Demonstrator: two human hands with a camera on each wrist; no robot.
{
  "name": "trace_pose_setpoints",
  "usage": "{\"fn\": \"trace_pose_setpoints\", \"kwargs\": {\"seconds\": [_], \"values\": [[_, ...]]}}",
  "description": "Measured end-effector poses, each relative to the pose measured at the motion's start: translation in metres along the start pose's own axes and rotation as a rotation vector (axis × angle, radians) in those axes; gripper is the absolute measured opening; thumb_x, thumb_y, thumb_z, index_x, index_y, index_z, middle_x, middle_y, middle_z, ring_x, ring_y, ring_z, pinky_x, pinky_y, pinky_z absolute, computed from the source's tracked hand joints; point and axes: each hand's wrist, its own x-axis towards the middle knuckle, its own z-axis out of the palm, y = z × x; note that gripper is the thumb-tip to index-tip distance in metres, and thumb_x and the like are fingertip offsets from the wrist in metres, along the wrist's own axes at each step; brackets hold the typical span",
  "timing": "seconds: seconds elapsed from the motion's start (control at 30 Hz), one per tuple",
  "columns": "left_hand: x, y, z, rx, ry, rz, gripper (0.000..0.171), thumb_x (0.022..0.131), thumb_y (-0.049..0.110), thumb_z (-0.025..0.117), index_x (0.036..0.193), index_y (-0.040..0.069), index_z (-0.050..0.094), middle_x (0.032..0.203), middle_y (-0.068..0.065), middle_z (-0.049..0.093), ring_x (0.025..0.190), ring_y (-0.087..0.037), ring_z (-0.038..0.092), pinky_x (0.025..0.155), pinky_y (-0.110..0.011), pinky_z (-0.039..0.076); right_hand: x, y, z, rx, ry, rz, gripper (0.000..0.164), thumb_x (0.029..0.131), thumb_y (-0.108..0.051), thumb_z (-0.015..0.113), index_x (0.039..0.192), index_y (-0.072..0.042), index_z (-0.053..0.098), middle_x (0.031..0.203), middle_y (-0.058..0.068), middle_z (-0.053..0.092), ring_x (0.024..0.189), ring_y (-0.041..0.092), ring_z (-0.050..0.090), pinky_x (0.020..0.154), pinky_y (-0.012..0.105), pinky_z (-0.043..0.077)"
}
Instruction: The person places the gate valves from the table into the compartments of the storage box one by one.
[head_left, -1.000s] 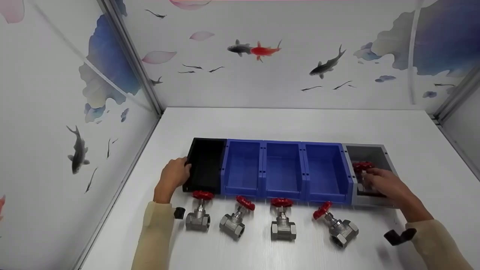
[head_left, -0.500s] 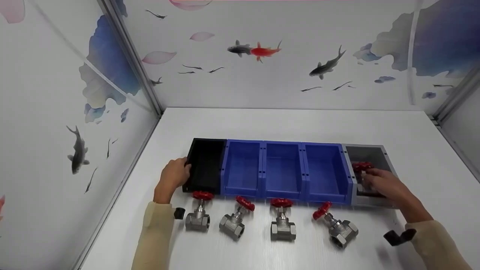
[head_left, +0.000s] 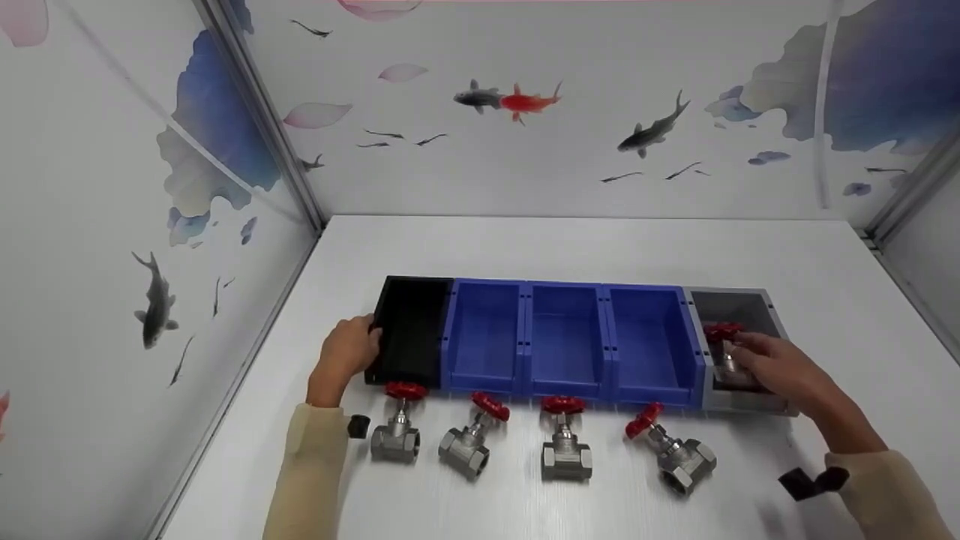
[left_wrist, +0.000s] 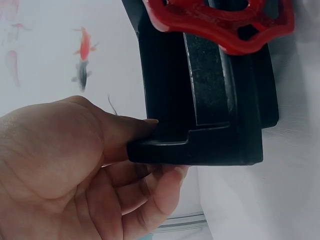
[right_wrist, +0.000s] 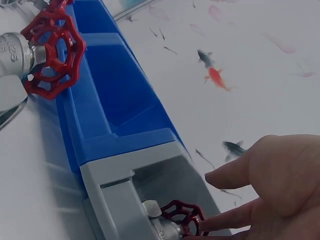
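Observation:
At the left end of the bin row, my left hand (head_left: 351, 349) pinches the side wall of the black bin (head_left: 411, 330). The left wrist view shows its thumb on the inner side of the wall (left_wrist: 165, 142) and curled fingers outside. At the other end, my right hand (head_left: 787, 375) reaches over the grey bin (head_left: 739, 401). Inside that bin lies a metal valve with a red handwheel (head_left: 724, 331). In the right wrist view, the thumb stands apart from the valve (right_wrist: 170, 227), and loosely straight fingers lie beside its handwheel, partly cut off by the frame edge.
Three blue bins (head_left: 566, 337) stand between the black and grey ones. Several valves lie in front of the row, including one at the left (head_left: 397, 435) and one at the right (head_left: 679, 457). Printed panels (head_left: 555, 165) enclose the white table (head_left: 585, 244).
My right hand has shifted slightly right, its fingers coming away from the valve in the grey bin, so more of the valve body shows. The left hand has stayed on the black bin.

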Motion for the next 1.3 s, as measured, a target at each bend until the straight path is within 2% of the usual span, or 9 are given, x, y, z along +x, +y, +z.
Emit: {"fn": "trace_pose_setpoints", "kwargs": {"seconds": [0.23,0.43,0.53,0.63,0.73,0.8,1.0,1.13,1.3], "values": [[0.000,0.000,-0.001,0.006,0.001,0.012,0.041,0.102,0.017,0.051,0.132,-0.011,0.055,0.123,-0.033,0.061,0.112,-0.047,0.060,0.092,-0.056,0.049,-0.012,-0.010,0.000,0.004,0.042,-0.021,0.077,0.105,-0.049,0.037,0.149,0.012,0.025,0.145,0.041,0.034,0.130,0.057,0.036,0.099,0.067,0.037],[-0.001,0.000,-0.001,0.001,-0.003,0.013,0.041,0.102,0.016,0.051,0.132,-0.011,0.055,0.122,-0.033,0.061,0.111,-0.046,0.061,0.090,-0.055,0.050,-0.022,-0.014,0.000,0.025,0.077,-0.058,0.072,0.105,-0.046,0.041,0.148,0.010,0.030,0.143,0.039,0.040,0.124,0.053,0.047,0.093,0.060,0.046],[0.000,0.000,-0.002,-0.009,-0.001,0.010,0.040,0.102,0.016,0.052,0.131,-0.011,0.056,0.121,-0.032,0.062,0.110,-0.045,0.061,0.090,-0.055,0.050,-0.025,-0.016,0.001,0.033,0.085,-0.074,0.066,0.105,-0.044,0.042,0.145,0.008,0.038,0.137,0.035,0.049,0.117,0.047,0.057,0.087,0.051,0.052],[0.001,0.001,-0.002,-0.018,-0.003,0.006,0.040,0.102,0.016,0.052,0.131,-0.011,0.056,0.122,-0.032,0.062,0.111,-0.045,0.061,0.091,-0.055,0.050,-0.027,-0.017,0.002,0.057,0.085,-0.093,0.059,0.105,-0.041,0.045,0.138,0.007,0.047,0.124,0.028,0.061,0.104,0.033,0.067,0.081,0.038,0.055],[0.000,0.000,-0.001,-0.021,-0.009,0.003,0.040,0.102,0.016,0.051,0.132,-0.011,0.055,0.123,-0.032,0.061,0.112,-0.045,0.061,0.091,-0.055,0.050,-0.029,-0.018,0.003,0.100,0.061,-0.095,0.054,0.105,-0.039,0.048,0.132,0.008,0.053,0.115,0.021,0.067,0.095,0.018,0.068,0.078,0.029,0.055],[0.000,0.000,-0.001,-0.029,-0.014,-0.003,0.040,0.102,0.015,0.051,0.132,-0.011,0.055,0.123,-0.033,0.061,0.112,-0.046,0.060,0.091,-0.055,0.050,-0.029,-0.018,0.005,0.114,0.042,-0.084,0.053,0.105,-0.038,0.049,0.130,0.008,0.054,0.112,0.017,0.068,0.092,0.013,0.066,0.078,0.027,0.054],[0.000,0.001,-0.002,-0.035,-0.012,-0.004,0.039,0.102,0.015,0.052,0.131,-0.010,0.056,0.121,-0.033,0.062,0.111,-0.046,0.060,0.090,-0.056,0.050,-0.030,-0.019,0.011,0.109,-0.018,-0.065,0.052,0.104,-0.039,0.050,0.127,0.007,0.058,0.110,0.015,0.070,0.095,0.020,0.064,0.078,0.030,0.054],[0.000,0.000,-0.002,-0.032,-0.013,-0.008,0.040,0.102,0.016,0.052,0.132,-0.010,0.055,0.123,-0.033,0.061,0.112,-0.046,0.060,0.091,-0.055,0.049,-0.031,-0.015,0.014,0.167,-0.086,-0.094,0.049,0.104,-0.035,0.050,0.126,0.008,0.057,0.112,0.019,0.070,0.098,0.024,0.068,0.082,0.030,0.055],[0.001,-0.001,-0.001,-0.029,-0.001,0.000,0.039,0.102,0.016,0.052,0.130,-0.010,0.057,0.120,-0.032,0.063,0.110,-0.045,0.061,0.089,-0.055,0.050,-0.032,-0.009,0.016,0.246,-0.151,-0.155,0.048,0.105,-0.028,0.050,0.128,0.014,0.054,0.113,0.024,0.068,0.099,0.018,0.070,0.085,0.029,0.055]]}}
